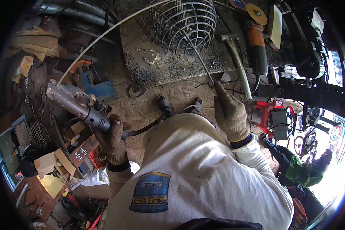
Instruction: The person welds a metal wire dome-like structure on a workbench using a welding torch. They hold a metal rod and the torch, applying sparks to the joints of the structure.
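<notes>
White shirt (188,161) nearest, left hand (114,142) holds electrode holder (73,103) slanting forward-left.

Counter (180,76): one, dark flat top, worn front edge; surface strewn with small dark crumbs (141,69), thickest toward the left.
On it:
– Cage (197,27), rounded, of pale metal bars, at the far side.
– Hammer (237,63), all metal, head on the top, handle jutting past the front edge.
– Angle grinder (255,42), orange and black, yellowish disc, right of the hammer.
– Box (275,26), pale, narrow, just beside the grinder.
– Loose disc (238,4), blue-centred, far edge.
</notes>
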Tool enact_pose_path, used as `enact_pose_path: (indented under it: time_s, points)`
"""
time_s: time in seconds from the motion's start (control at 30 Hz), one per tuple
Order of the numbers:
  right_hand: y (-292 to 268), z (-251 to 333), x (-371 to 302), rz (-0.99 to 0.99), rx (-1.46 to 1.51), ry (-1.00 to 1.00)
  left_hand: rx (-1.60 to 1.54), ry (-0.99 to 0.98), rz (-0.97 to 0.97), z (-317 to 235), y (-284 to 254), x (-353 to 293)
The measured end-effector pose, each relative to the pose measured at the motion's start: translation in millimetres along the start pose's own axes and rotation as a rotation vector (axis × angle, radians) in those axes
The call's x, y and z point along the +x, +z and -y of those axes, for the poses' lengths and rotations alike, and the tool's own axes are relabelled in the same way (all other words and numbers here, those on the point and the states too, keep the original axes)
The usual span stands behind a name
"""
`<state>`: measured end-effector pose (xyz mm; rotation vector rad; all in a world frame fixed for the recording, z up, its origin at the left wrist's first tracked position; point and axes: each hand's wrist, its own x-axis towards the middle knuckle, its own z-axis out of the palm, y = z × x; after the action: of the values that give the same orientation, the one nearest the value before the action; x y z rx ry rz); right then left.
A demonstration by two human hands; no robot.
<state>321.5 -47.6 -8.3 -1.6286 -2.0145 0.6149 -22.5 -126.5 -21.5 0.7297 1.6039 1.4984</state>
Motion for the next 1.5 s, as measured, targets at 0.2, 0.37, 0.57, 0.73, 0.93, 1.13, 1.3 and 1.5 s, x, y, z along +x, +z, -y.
enact_pose_path:
  time_s: [0.2,0.37,0.57,0.73,0.93,1.13,1.3,1.5]
  points:
    - [12,-15,4,-0.026,0.022,-0.043,-0.042,0.09,0.021,4,1,-3]
    - [15,-22,7,-0.009,0.018,-0.058,0.049,0.106,0.044,14,-5,-8]
    - [6,-9,17,0.075,0.017,0.012,0.09,0.076,0.033,-5,11,-24]
    - [16,-32,21,-0.004,0.01,-0.106,0.014,0.063,-0.03,-9,19,-25]
    - [16,-50,31,0.021,0.016,-0.157,0.046,0.026,-0.045,-18,26,-26]
    - [6,-26,29,0.089,0.074,-0.047,0.032,0.004,-0.053,-11,20,-21]
    - [-6,-16,26,0.033,0.098,-0.064,-0.031,0.027,-0.047,-11,20,-17]
    - [-23,-35,40,-0.229,0.146,0.006,-0.046,-0.242,0.044,15,-12,10]
